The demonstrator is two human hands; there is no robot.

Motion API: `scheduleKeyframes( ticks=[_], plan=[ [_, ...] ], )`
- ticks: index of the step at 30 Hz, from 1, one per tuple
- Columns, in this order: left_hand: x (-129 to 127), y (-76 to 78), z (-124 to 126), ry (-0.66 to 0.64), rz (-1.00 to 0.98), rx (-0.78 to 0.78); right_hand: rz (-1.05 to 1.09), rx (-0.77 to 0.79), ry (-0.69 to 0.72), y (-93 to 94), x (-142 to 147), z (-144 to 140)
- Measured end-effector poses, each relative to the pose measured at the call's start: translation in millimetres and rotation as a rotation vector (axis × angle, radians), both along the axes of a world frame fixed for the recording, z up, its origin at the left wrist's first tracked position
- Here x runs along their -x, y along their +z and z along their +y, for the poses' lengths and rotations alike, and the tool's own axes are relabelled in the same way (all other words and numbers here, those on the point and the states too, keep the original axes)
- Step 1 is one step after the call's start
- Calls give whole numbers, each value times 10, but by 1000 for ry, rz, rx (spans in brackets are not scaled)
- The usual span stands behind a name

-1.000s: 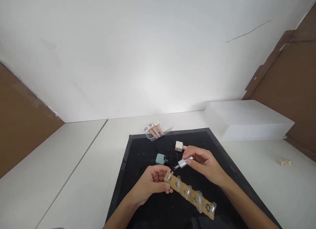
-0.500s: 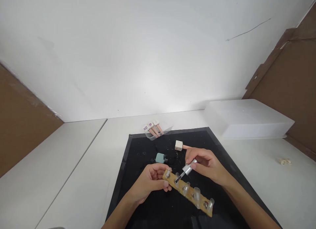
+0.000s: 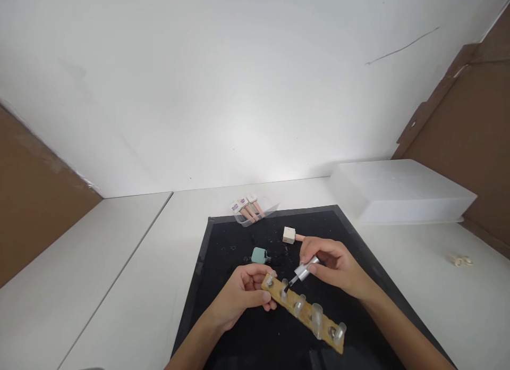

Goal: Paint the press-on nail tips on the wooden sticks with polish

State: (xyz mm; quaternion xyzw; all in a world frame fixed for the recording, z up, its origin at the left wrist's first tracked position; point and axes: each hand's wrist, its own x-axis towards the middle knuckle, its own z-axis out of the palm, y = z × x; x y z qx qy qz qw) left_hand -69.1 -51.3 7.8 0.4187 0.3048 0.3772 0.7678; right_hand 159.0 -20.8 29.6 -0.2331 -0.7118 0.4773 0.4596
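1. Pinching a silver-capped brush (image 3: 303,271), the right hand (image 3: 334,268) sets its tip on a clear nail tip (image 3: 284,289).
2. The left hand (image 3: 243,294) grasps the wooden strip (image 3: 302,314), lower centre.
3. A teal bottle (image 3: 258,255) stands just above on the black mat (image 3: 223,253).
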Motion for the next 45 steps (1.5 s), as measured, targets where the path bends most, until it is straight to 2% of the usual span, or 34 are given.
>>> scheduleKeyframes(
  ticks=[19,25,34,39,45],
  plan=[
    [9,7,-11,37,5,30,65,71,108,56,-10,-32],
    [17,2,-3,39,-5,37,124,124,58,42,2,-29],
    [19,-31,4,1,67,-11,193,220,-127,7,63,-32],
    [3,-37,12,-3,100,-31,155,171,-190,-6,104,-111],
    [0,-61,11,-20,130,-46,-70,-100,-254,27,149,-197]
  ],
)
